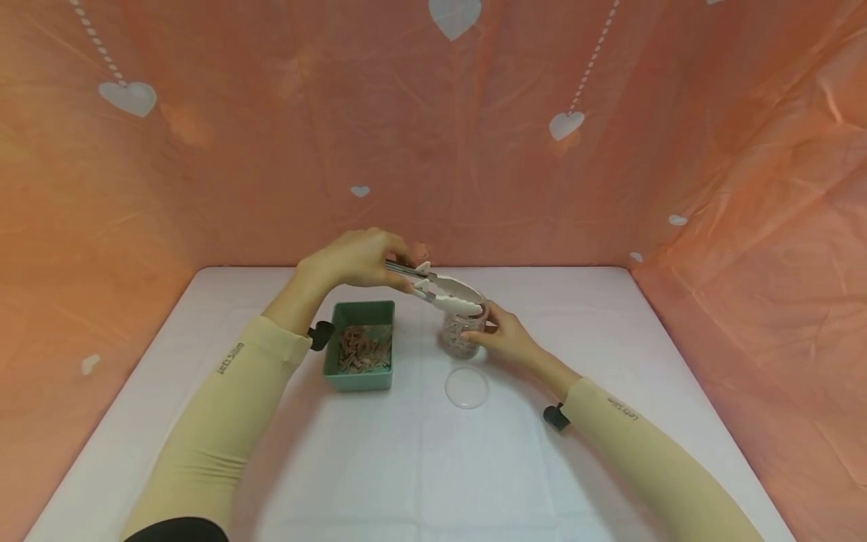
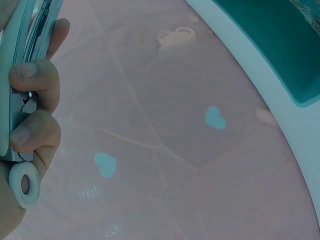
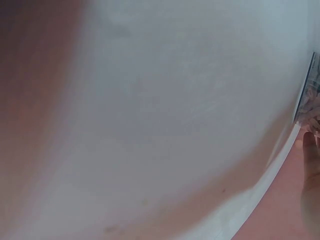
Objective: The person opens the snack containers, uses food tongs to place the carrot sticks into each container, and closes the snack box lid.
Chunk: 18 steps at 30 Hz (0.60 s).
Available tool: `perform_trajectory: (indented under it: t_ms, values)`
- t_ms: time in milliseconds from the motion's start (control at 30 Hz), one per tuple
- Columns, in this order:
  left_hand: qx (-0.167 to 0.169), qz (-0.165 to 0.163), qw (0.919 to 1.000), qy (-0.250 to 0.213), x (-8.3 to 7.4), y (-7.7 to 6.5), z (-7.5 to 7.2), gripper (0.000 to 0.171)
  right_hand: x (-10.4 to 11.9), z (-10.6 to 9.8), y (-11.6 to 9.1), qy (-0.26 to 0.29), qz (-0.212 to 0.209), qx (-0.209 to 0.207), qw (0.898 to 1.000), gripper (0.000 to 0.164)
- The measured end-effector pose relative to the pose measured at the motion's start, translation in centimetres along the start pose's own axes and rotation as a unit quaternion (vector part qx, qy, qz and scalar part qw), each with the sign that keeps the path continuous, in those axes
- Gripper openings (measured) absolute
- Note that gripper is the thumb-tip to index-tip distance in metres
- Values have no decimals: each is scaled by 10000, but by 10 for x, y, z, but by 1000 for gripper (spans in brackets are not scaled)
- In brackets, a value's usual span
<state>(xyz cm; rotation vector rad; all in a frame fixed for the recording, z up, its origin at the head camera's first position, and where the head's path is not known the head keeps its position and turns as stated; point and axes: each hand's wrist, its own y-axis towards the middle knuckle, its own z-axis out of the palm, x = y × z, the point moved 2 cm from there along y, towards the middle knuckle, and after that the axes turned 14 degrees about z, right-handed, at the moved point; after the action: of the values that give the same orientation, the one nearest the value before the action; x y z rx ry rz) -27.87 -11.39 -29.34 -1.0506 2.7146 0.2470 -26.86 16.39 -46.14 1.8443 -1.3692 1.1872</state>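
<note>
My left hand [image 1: 362, 257] grips metal tongs with white tips [image 1: 455, 304], fingers curled round the handles, as the left wrist view also shows. The tips are spread and slant down to the mouth of a clear jar [image 1: 457, 342]; whether anything lies between them I cannot tell. Pale brown strips fill much of the jar. Around its right side my right hand [image 1: 506, 337] holds it upright on the table, thumb in front. At the edge of the right wrist view, part of the jar [image 3: 310, 97] shows beside the fingers [image 3: 311, 155].
A green rectangular box [image 1: 359, 382] with brown strips inside stands left of the jar, below the left wrist. In front of the jar, a clear round lid [image 1: 467, 388] lies flat on the white table [image 1: 420, 467]. Orange sheeting with hearts [image 1: 406, 135] encloses the back and sides.
</note>
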Motion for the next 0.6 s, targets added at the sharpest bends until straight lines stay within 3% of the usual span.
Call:
perform_trajectory:
  t_ms: [267,467,600]
  values:
    - [-38,61,10000,-59,0,-11,-5,44,-1,0,0,-46,38,45,10000,75]
    - [-256,-2,9997,-36,4,-35,-16,41,1,0,1,-58,-242,47,9997,63]
    - [-192,-119,9996,156,8,-55,-21,42,1,0,2,-117,-343,61,9993,58]
